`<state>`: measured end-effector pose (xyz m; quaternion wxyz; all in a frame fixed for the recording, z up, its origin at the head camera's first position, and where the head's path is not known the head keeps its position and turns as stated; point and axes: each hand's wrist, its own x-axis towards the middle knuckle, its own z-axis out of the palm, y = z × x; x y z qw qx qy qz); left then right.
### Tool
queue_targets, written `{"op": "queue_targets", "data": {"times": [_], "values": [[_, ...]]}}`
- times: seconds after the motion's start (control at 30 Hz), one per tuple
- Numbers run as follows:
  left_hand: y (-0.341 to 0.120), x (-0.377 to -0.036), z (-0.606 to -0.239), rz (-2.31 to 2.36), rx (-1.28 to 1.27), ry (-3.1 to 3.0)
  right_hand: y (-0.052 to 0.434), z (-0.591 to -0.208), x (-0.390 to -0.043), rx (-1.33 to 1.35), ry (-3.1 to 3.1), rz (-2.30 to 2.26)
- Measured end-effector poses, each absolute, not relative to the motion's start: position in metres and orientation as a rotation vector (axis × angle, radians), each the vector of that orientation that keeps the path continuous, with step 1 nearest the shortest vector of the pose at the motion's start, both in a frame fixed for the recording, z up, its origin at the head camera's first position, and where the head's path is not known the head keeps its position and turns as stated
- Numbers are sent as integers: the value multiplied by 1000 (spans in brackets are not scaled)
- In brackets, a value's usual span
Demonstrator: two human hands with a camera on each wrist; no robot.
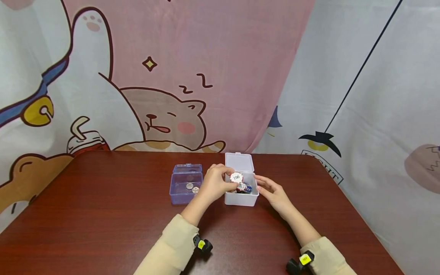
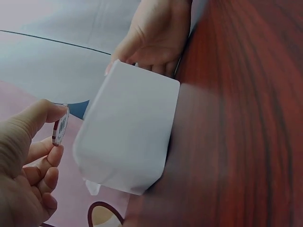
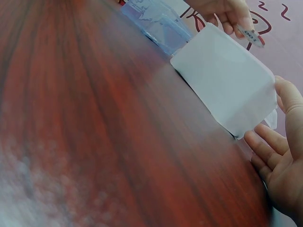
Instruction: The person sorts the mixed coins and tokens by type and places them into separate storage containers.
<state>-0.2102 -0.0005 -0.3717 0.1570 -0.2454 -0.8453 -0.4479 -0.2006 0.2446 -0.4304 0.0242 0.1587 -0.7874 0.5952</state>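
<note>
One chip [image 1: 236,177] pinched in left hand [image 1: 215,184] above white box [image 1: 241,199]

A dark reddish-brown wooden table [image 1: 103,214] with a visible grain fills the lower half of the head view, its rounded far corners against the cartoon cloth. Two small plastic boxes stand directly on it near the middle of the frame, just beside each other. The left one is a clear purple box [image 1: 185,188] with its lid open. The right one is a white translucent box [image 1: 241,198], its lid upright at the back.
</note>
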Motion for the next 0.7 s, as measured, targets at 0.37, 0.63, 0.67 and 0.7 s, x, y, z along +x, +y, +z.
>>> {"op": "queue_targets", "data": {"times": [0.37,0.63,0.67,0.7], "values": [[9,-217,-383,-1171,-619,-2475,243,-431,-201,488,-2428,1878],[13,-219,-394,-1103,-607,-2499,243,-430,-201,467,-2449,1835],[13,-219,-396,-1097,-607,-2502,243,-430,-201,461,-2454,1826],[13,-219,-397,-1092,-605,-2503,243,-430,-202,459,-2459,1823]]}}
